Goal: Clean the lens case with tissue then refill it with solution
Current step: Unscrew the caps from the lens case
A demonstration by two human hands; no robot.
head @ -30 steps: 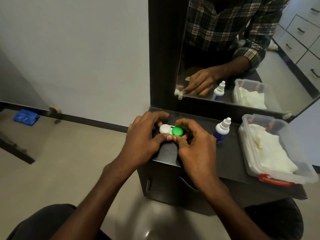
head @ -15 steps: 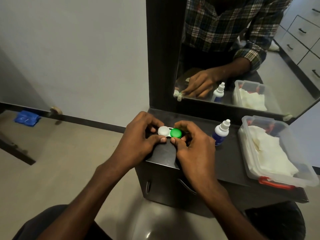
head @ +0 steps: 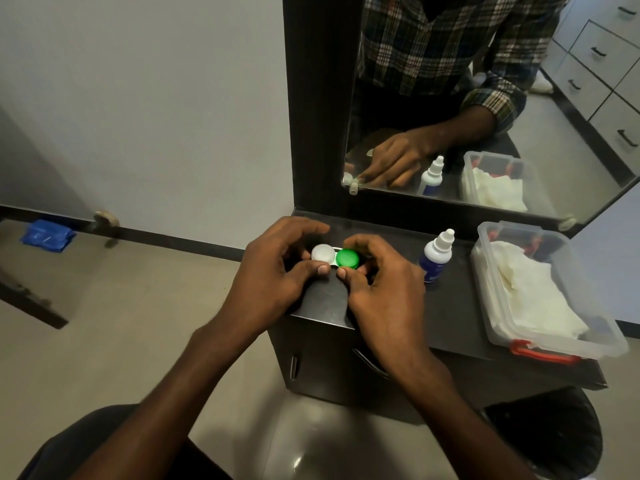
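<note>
Hands are meeting over the lens case (head: 335,258) in the head view, the only view here. The left hand (head: 270,282) is curling its fingers round the white cap (head: 322,253), thumb tip pressed at the near edge; the right hand (head: 377,289) is pinching the green cap (head: 347,258) between thumb and curled fingers. Both grips are narrow and closed on the case, which is sitting at the near left corner of the dark cabinet top (head: 457,306), just in front of the mirror (head: 485,98).

Judging by the caps both being on, the opening step is in hand: nothing is wiped yet and no solution is poured. The next move is probably calling for one hand to steady the case while the other twists a cap off, then a reach to the right for tissue.

The case is looking small and flat, two round screw caps joined side by side, white on the left, green on the right, both seated level. Whether it is holding liquid inside, I cannot tell.

The solution bottle (head: 437,254) is standing upright to the right of the hands, white nozzle cap on. Further right, the clear plastic tub (head: 519,341) is holding crumpled white tissue (head: 530,296), lid off.
</note>
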